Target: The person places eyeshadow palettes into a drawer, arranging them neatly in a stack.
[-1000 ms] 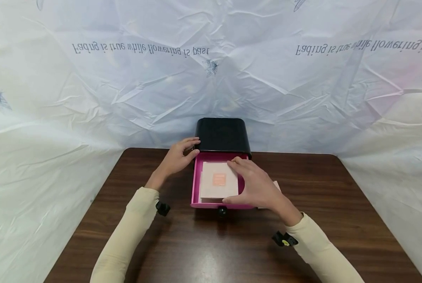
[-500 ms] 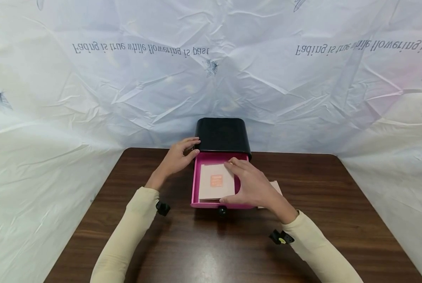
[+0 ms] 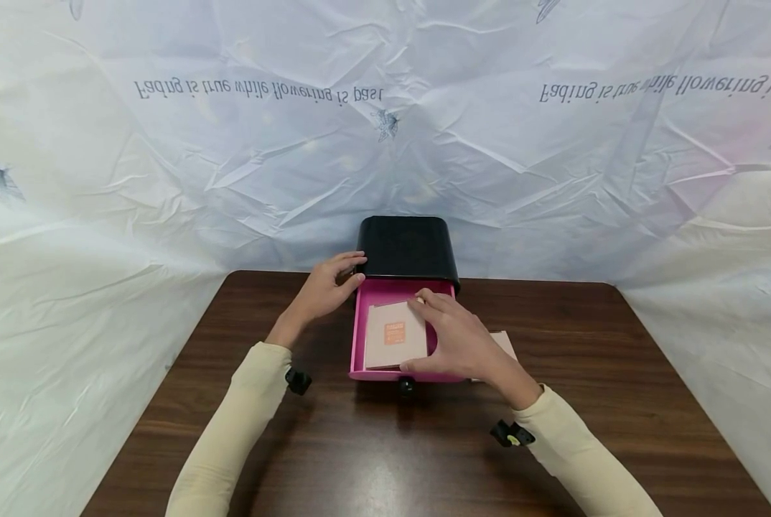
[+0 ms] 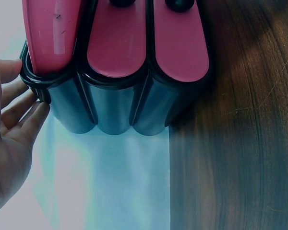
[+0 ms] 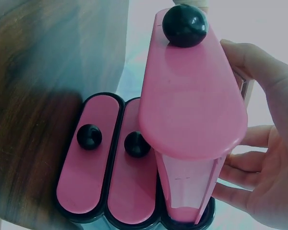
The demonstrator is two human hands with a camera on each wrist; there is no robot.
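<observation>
There is room over the near desk; behind the drawer stands the cabinet, in front juts a knob.

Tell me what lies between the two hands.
In the head view, the open pink drawer and the pale box held by the right hand; the left hand touches the black drawer unit.

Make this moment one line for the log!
left hand: touches black drawer unit; right hand: grips pale square item; top drawer: open; lower drawers: shut
</observation>
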